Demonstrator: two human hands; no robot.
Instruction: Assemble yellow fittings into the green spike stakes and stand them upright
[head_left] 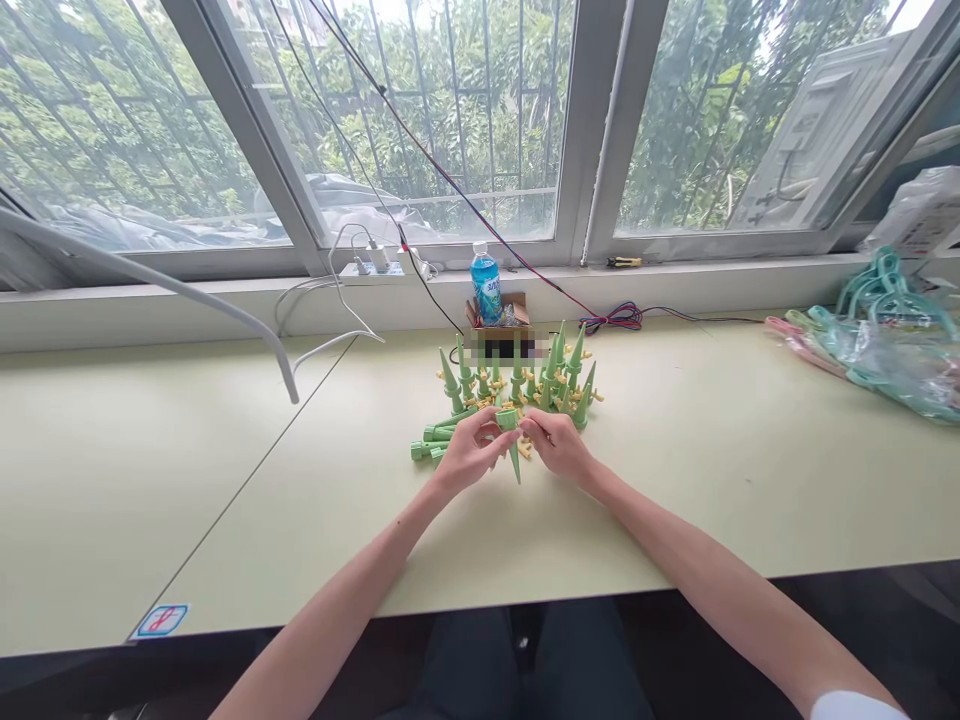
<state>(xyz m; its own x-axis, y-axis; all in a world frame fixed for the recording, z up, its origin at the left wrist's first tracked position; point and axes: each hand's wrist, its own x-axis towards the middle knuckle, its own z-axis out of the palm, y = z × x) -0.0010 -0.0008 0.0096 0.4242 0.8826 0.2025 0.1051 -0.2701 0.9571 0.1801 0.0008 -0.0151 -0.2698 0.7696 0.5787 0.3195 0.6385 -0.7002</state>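
My left hand (474, 447) is closed round a green cone-shaped piece (508, 420), its wide end up and its tip pointing down. My right hand (553, 441) is pinched at the right side of that piece; what its fingertips hold is too small to make out. Beyond my hands, several green cones (575, 360) stand upright with small yellow parts on them. Several more green pieces (427, 449) lie on their sides left of my left hand. Small yellow parts (525, 451) lie between and behind my hands.
A blue bottle (486, 286) stands in a small cardboard box (517, 312) behind the cones. Coiled cable (619, 316) lies by the sill. Green and pink hangers (840, 345) lie at the right on the table (750, 470). A grey tube (187, 285) reaches in from the left.
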